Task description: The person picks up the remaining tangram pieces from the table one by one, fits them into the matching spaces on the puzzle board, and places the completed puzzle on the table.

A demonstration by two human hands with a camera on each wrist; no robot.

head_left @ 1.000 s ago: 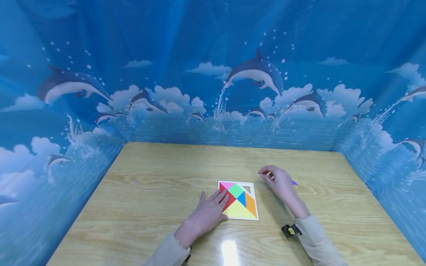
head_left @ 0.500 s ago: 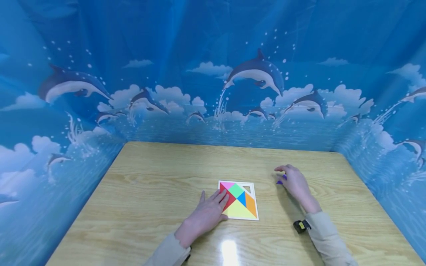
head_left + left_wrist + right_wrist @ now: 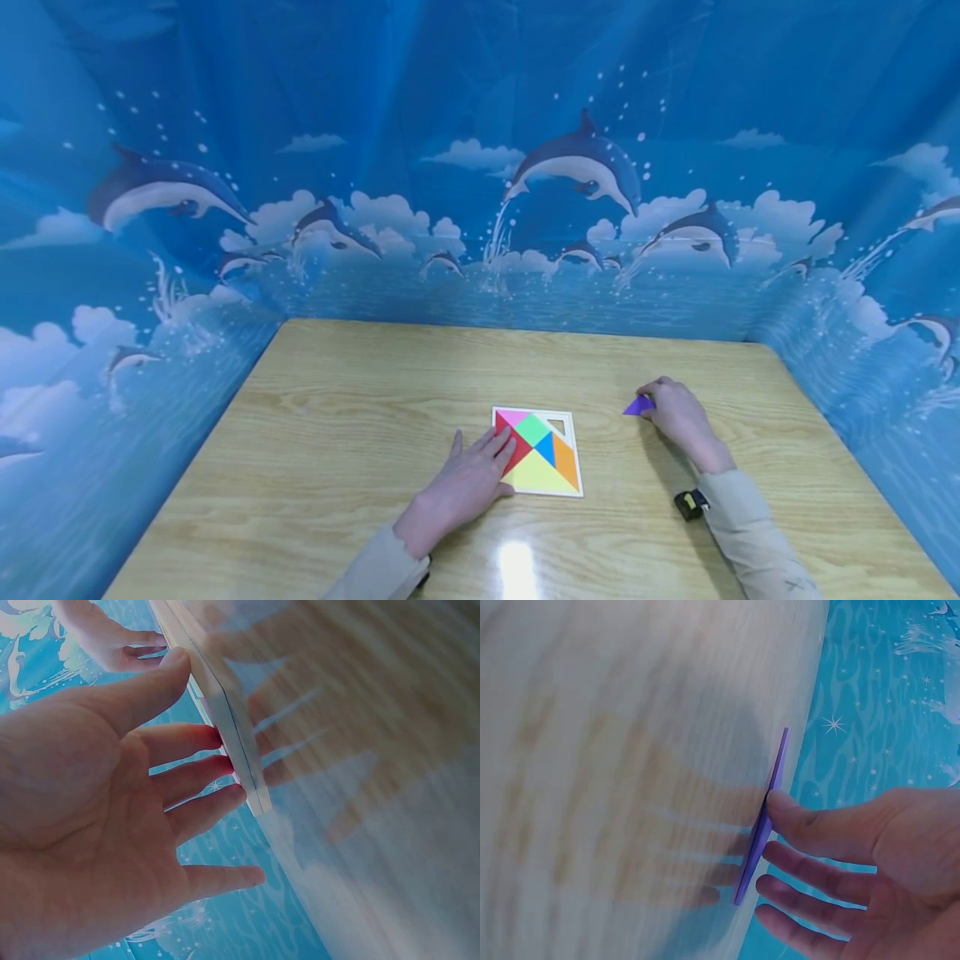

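Observation:
A square tangram puzzle in a white tray [image 3: 577,467] lies on the table, with pink, green, red, blue, orange and yellow pieces in it. Near its top right corner a small triangular opening [image 3: 556,427] shows the wood colour. My left hand [image 3: 468,479] rests on the tray's left side, fingers straight and spread over the red piece [image 3: 520,454]. In the left wrist view those fingers touch the tray's edge [image 3: 238,742]. Off to the right, my right hand [image 3: 678,417] pinches a purple triangular tangram piece [image 3: 637,406] at table level; the right wrist view shows this piece [image 3: 759,844] almost edge-on.
The wood-grain table [image 3: 360,400] reflects light near its front. A blue curtain [image 3: 420,108] printed with dolphins stands behind the table and along both sides. Dark wrist cameras, such as the right one [image 3: 691,503], sit beneath the sleeves.
My right hand has moved right, away from the tray, to the purple triangular piece, and its fingers have closed on it. The left hand has stayed on the tray.

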